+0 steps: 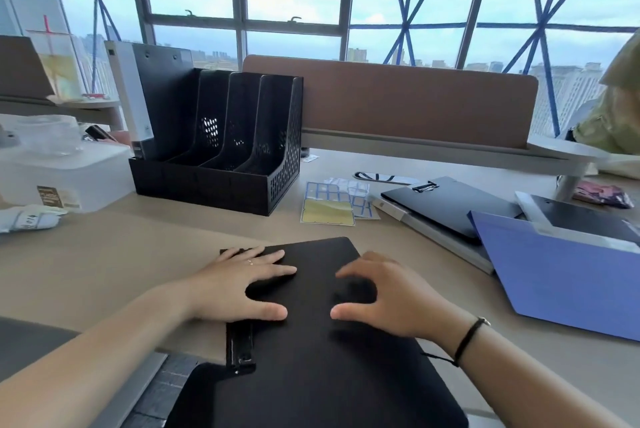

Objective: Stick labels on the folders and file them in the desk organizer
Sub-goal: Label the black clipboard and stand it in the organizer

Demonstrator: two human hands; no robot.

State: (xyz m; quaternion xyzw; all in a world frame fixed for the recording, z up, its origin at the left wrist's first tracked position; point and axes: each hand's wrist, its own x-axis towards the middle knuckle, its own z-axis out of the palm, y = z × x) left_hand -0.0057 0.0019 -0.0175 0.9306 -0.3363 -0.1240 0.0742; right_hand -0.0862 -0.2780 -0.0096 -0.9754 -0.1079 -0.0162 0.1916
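Two hands rest on a black folder lying on a desk in front of a black desk organizer.

The left hand lies flat on the folder; the right hand arches over it, fingertips down. One folder stands in the organizer's leftmost slot. Right of the organizer lie label sheets, then more black folders and a blue folder.
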